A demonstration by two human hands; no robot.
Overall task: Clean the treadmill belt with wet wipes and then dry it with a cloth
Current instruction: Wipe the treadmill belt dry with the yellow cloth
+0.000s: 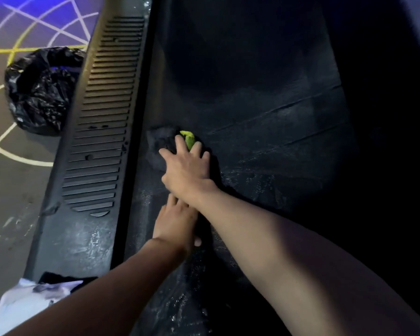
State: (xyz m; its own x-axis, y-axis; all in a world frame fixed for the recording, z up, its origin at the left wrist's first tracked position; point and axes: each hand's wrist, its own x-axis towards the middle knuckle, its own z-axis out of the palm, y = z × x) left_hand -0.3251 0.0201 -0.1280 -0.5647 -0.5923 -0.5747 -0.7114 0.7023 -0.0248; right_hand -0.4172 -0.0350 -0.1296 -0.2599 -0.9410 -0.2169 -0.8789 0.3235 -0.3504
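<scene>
One black bin bag (41, 90) stands on the patterned floor (15, 180) at the far left, just beside the treadmill. We judge it is set there so that spent wipes can be dropped without leaving the machine. Low in the left corner lies some pale crumpled material (27, 304) smudged with dark marks; these may be used wipes, though we cannot tell for sure. Next comes the ribbed side rail (102, 122), running along the belt's left edge, its near end streaked with a damp sheen. Just inside the rail our left hand (177, 221) lies flat on the treadmill belt (284, 146), fingers straight and holding nothing. We take it to be a brace that carries our weight as we lean forward. Our right forearm (264, 234) crosses over those fingertips, and our right hand (187, 170) presses down on a dark cloth (159, 144) with a bright green patch showing between the first two fingers. The fingers are splayed over the wad rather than closed round it, which spreads the pressure for rubbing. The cloth lies on the belt near its left edge, close to the rail. To the right the belt stretches away dark, with wet streaks glinting near us and a duller surface further up, so we judge the drying is under way with much of the belt yet to be covered.
</scene>
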